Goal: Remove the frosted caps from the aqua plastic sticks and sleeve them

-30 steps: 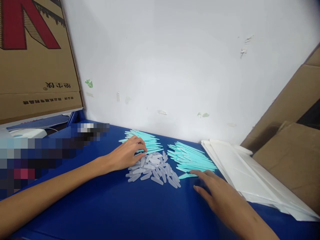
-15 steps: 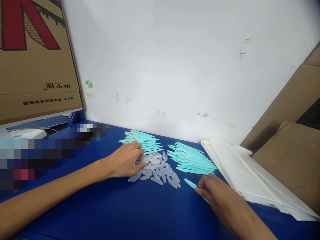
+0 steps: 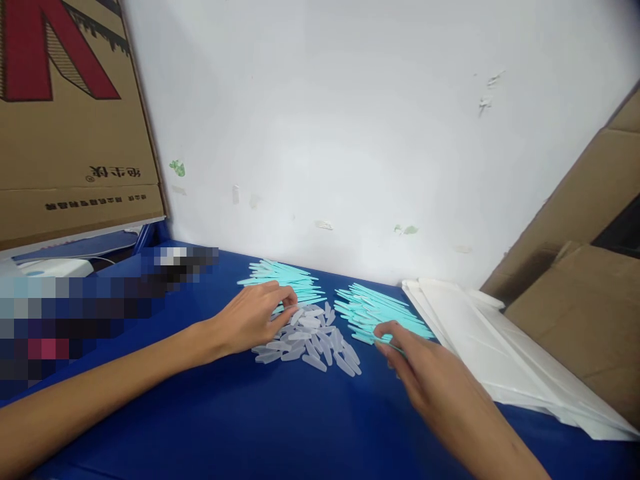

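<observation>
My left hand (image 3: 260, 310) is at the left side of a loose heap of translucent caps (image 3: 313, 340), its thumb and forefinger closed on a cap at the heap's upper left edge. Behind it lies one pile of turquoise sticks (image 3: 287, 277). A second pile of turquoise sticks (image 3: 375, 310) is to the right of the caps. At this pile's near edge my right hand (image 3: 410, 357) pinches a turquoise stick, mostly hidden by the fingers.
Flat white bags (image 3: 490, 347) lie on the right of the blue table (image 3: 240, 420). Cardboard (image 3: 580, 313) leans at the far right, and a printed carton (image 3: 75, 147) stands at the left. A white wall (image 3: 320, 133) rises behind. A blurred patch covers the left side.
My right hand has moved up and left with its stick, to the near edge of the right pile. My left thumb and forefinger have closed on a cap and shifted slightly up.
</observation>
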A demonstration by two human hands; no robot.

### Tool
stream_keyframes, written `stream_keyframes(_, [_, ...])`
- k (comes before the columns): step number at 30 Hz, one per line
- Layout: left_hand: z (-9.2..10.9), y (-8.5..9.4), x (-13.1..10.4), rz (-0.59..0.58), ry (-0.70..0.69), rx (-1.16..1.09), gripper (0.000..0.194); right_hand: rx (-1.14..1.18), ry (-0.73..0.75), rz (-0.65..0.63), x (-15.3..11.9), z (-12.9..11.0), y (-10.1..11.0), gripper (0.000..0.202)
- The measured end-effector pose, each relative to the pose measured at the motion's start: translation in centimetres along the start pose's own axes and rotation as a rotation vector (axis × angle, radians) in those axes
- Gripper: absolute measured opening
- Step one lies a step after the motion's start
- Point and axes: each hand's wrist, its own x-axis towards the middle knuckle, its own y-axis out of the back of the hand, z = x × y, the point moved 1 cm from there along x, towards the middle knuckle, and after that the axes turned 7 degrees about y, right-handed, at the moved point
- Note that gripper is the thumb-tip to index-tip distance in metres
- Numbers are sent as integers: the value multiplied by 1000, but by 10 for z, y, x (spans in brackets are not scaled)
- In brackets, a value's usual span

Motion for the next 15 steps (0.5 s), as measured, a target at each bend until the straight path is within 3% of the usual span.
stream_keyframes(6, [20,-5,-12,107,-183,-199,21,60,99,10,3,-11,1,22])
stream_keyframes(15, [33,-10,-20,48,-265,-297,21,39,149,36,5,-18,6,24])
